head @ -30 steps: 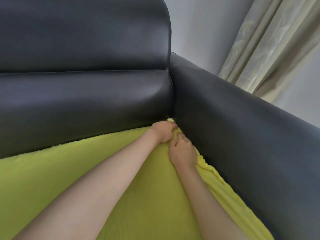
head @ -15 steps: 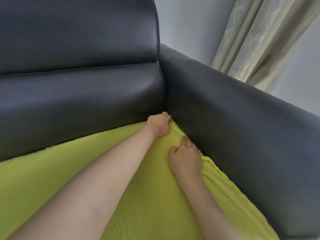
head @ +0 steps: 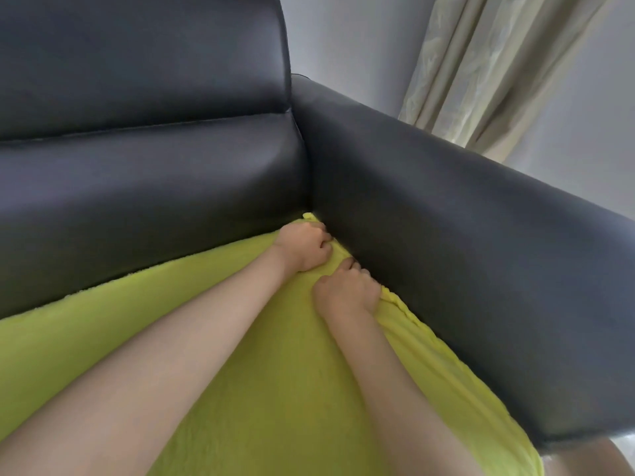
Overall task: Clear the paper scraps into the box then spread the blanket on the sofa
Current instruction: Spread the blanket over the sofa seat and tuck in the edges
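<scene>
A fuzzy yellow-green blanket (head: 268, 389) is laid flat across the seat of the dark grey leather sofa (head: 154, 173). Farther in, its edge is pinched by the curled right hand (head: 347, 290) beside the armrest, and its corner is gripped by the left hand (head: 304, 245) at the back corner. Spreading appears nearly finished, with tucking left. No box or paper scraps are shown; the fingertips are partly hidden.

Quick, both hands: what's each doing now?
Left hand: fingers curled, gripping the yellow-green fleece blanket.
Right hand: pressing blanket edge; grip cannot be told.
</scene>
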The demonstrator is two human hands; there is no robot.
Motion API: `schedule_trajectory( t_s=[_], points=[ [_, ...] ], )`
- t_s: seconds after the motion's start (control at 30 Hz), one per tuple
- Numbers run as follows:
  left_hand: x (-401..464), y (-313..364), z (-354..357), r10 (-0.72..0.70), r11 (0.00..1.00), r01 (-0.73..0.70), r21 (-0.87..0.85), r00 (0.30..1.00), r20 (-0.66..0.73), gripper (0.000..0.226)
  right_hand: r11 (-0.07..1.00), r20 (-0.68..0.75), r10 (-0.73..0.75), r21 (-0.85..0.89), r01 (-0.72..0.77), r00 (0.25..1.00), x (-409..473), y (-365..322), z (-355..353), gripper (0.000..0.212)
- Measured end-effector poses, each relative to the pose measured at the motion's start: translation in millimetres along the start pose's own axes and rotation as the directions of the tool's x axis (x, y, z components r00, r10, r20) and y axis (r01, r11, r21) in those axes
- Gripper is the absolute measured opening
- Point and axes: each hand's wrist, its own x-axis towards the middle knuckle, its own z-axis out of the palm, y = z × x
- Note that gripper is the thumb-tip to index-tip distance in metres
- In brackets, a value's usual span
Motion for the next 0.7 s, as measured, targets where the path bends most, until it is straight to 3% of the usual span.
schedule_trajectory(
  t_s=[0.13, 0.33, 0.43, 0.57, 0.7],
  points=[
    [4, 10, 3, -0.027, 0.99, 0.024, 0.137, 0.999, 0.027, 0.048, 0.996, -0.128, -0.058, 0.061, 0.066, 0.99, -8, 8, 13, 0.059],
    [3, 11, 4, -0.04, 0.998, 0.039, 0.059, 0.999, 0.012, 0.046, 0.99, -0.311, -0.097, 0.069, 0.124, 0.946, -20, 12, 10, 0.038],
    [-4, 12, 5, -0.084, 0.992, 0.077, -0.098, 0.994, -0.073, 0.047, 0.995, -0.256, -0.067, 0.058, 0.084, 0.964, -22, 13, 8, 0.041],
    [-17, 15, 6, -0.045, 0.989, 0.005, -0.146, 0.961, -0.273, 0.044, 0.998, -0.174, -0.045, 0.04, 0.053, 0.984, -17, 10, 9, 0.055],
    [-15, 13, 1, 0.048, 0.986, -0.084, -0.142, 0.971, -0.236, 0.047, 0.999, -0.131, -0.045, -0.005, 0.044, 0.99, -14, 8, 7, 0.059]
  ],
)
